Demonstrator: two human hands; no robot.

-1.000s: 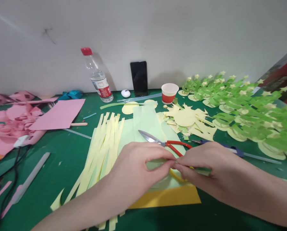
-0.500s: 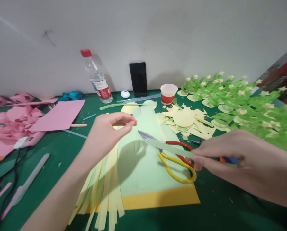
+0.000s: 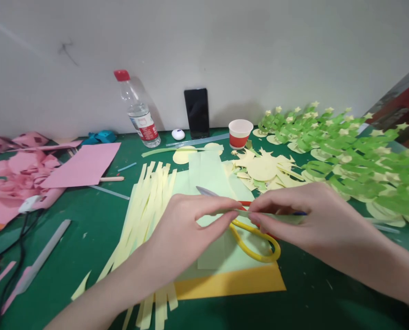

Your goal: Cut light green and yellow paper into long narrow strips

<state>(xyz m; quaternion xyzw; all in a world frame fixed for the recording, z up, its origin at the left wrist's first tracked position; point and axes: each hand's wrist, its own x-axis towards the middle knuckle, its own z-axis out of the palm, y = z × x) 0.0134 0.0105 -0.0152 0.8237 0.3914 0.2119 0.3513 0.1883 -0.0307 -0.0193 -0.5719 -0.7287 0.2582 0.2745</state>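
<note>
A narrow pale green paper strip (image 3: 244, 213) is stretched between my two hands over the work area. My left hand (image 3: 190, 229) pinches it between thumb and forefinger, and my right hand (image 3: 303, 213) pinches it close beside, fingertips nearly touching. Partly covered by the hands, scissors (image 3: 254, 250) with one yellow and one red handle lie on light green paper sheets (image 3: 207, 169). A yellow-orange sheet (image 3: 231, 286) shows beneath these. Left of the sheets, several pale yellow strips (image 3: 145, 192) are spread out, partly under my left arm.
A water bottle (image 3: 144, 121), a phone (image 3: 196, 114) and a paper cup (image 3: 240, 134) stand at the wall. Yellow paper scraps (image 3: 268, 167) and green paper trees (image 3: 348, 151) fill the right. Pink paper pieces (image 3: 25, 172) and a black cable (image 3: 20, 247) lie left.
My left hand has moved right and down to meet the strip and now grips it. My right hand has shifted slightly; the strip, held by it alone before, is now between both hands.
</note>
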